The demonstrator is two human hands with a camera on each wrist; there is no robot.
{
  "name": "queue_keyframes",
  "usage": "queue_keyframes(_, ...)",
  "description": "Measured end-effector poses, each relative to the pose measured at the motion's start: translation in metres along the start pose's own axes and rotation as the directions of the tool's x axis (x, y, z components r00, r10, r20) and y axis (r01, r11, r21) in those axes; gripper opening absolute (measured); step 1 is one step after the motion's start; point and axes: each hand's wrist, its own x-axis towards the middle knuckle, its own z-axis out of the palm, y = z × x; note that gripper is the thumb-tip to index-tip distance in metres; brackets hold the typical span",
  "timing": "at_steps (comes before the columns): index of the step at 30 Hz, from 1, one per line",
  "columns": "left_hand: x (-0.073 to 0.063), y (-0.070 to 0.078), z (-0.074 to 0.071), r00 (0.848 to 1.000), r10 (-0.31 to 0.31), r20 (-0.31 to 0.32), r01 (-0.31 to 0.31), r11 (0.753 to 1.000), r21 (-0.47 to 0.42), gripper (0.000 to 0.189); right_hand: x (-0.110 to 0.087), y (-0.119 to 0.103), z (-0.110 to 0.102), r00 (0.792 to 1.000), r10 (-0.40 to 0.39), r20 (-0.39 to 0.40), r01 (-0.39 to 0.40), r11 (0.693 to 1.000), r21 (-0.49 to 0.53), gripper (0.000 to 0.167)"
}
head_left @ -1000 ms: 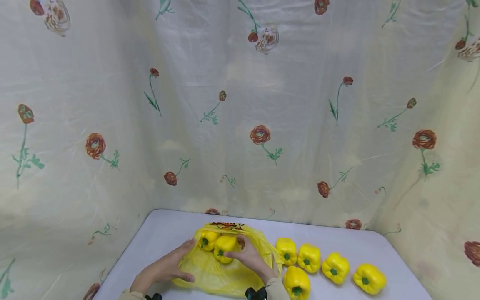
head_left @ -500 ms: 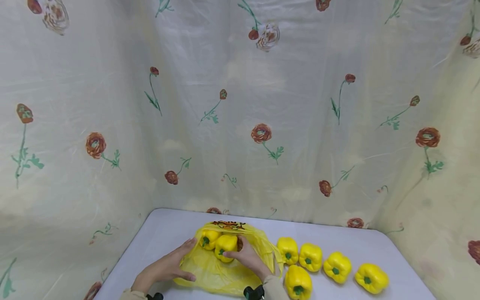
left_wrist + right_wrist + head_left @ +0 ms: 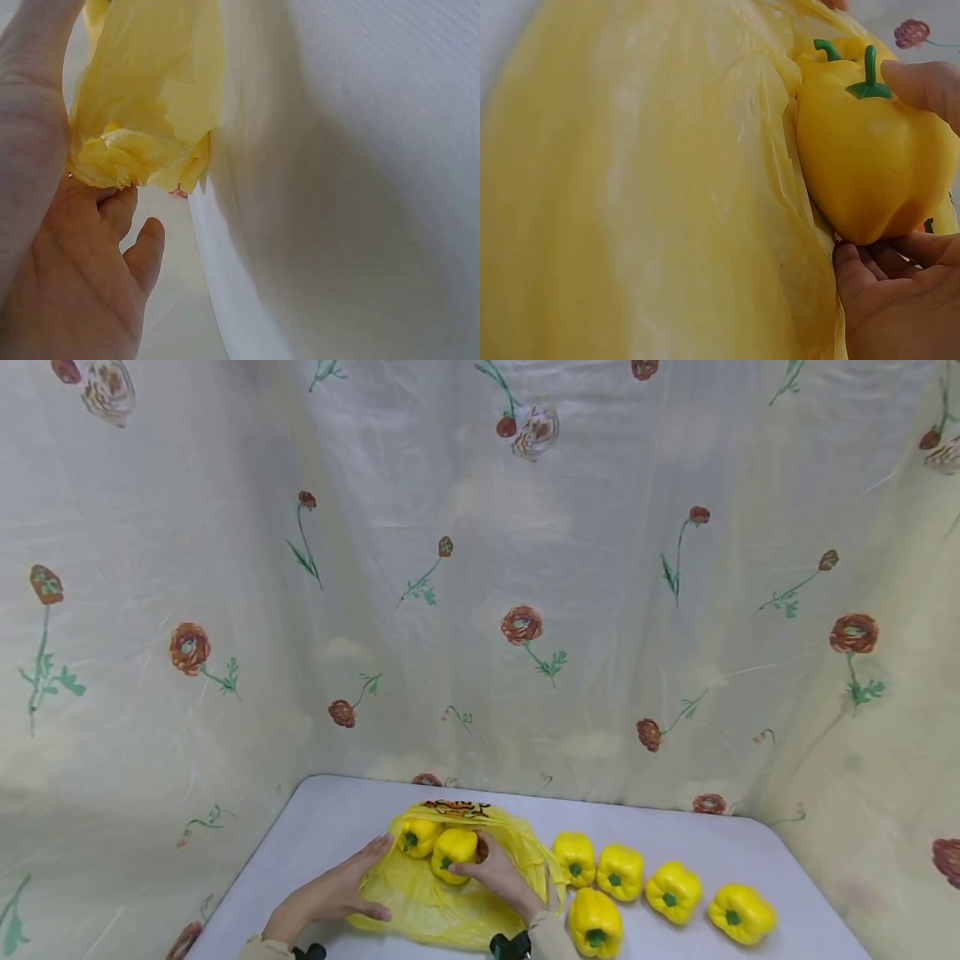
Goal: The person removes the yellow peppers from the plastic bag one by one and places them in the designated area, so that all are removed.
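Note:
A yellow plastic bag [image 3: 427,914] lies on the white table with its mouth spread. Two yellow bell peppers with green stems are at its far side. My right hand [image 3: 501,872] grips the nearer bell pepper [image 3: 453,847], thumb by the stem and fingers at the opposite end, as the right wrist view shows. Beside it, to the left, is the other bell pepper [image 3: 418,837]. My left hand [image 3: 337,892] is at the bag's left edge, fingers stretched along it and thumb spread away. In the left wrist view, some fingertips are hidden behind the crumpled bag edge [image 3: 142,161].
Right of the bag, a row of several yellow bell peppers crosses the table [image 3: 345,802], ending with one bell pepper [image 3: 741,915] at the far right. Another bell pepper [image 3: 596,923] stands in front of that row. Flower-printed curtains [image 3: 480,693] surround the table's far sides.
The gripped bell pepper has shifted very slightly to the right and up in the head view, with the right hand on it. The left hand stays at the bag's edge.

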Motion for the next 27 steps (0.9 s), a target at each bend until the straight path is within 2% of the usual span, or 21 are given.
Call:
queue_keyframes(16,0.001,-0.001,0.002,1.000,0.002,0.001,-0.002,1.000,-0.003,0.118,0.001,0.006,-0.003,0.999,-0.031,0.014,0.031,1.000,-0.004,0.100)
queue_keyframes(27,-0.001,-0.001,0.000,1.000,0.011,0.002,-0.011,1.000,-0.021,0.118,-0.010,-0.011,-0.005,0.994,-0.093,0.061,0.091,0.995,0.028,0.090)
